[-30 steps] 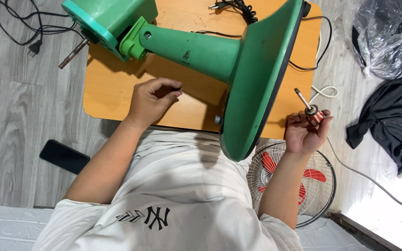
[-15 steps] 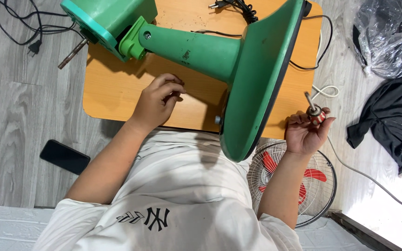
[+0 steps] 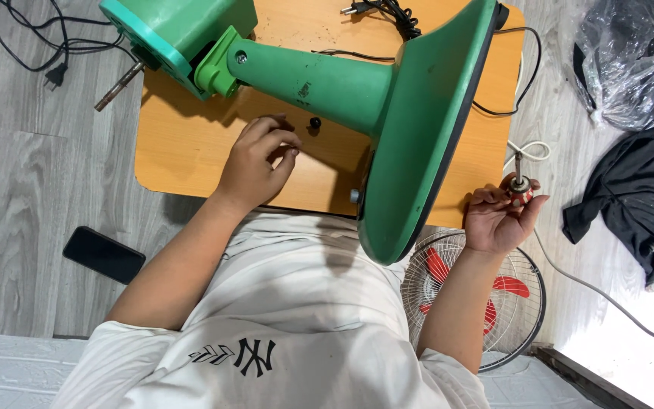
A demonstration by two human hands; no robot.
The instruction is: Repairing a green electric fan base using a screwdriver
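A green fan body (image 3: 319, 83) lies on its side across a small wooden table (image 3: 191, 144), its round base (image 3: 425, 144) at the right and its motor housing (image 3: 179, 34) at the upper left with a metal shaft (image 3: 119, 85) sticking out. My left hand (image 3: 255, 163) rests on the table under the fan's neck, fingers curled, close to a small black knob (image 3: 314, 122). My right hand (image 3: 501, 216), beyond the table's right edge, holds a small red motor rotor with a metal shaft (image 3: 518, 184) pointing up.
A fan grille with red blades (image 3: 486, 284) lies on the floor by my right arm. A black phone (image 3: 104, 254) is on the floor at left. Cables (image 3: 47, 49) run at upper left, a plug and cord (image 3: 387, 11) at top, dark cloth (image 3: 630, 197) and a plastic bag (image 3: 622, 64) at right.
My left hand has shifted slightly toward the black knob with fingers curling. My right hand has turned the rotor so its shaft stands more upright.
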